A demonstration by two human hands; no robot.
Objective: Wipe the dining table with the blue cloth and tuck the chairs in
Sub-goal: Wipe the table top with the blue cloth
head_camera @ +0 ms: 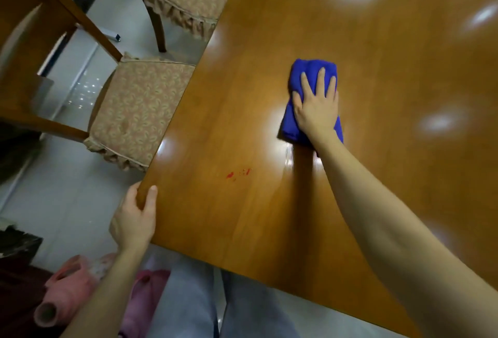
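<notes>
The right hand (pixel 316 107) presses the folded blue cloth (pixel 304 68) onto the dining table (pixel 269 216) with spread fingers, probably for firm wiping contact. The left hand (pixel 133 219) curls round the table's corner, seemingly to brace the reach. Red marks (pixel 238 173) lie between the hands.

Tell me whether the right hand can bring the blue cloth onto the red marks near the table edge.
Probably yes: the right hand presses the blue cloth flat, and only bare table lies between it and the red marks.
</notes>
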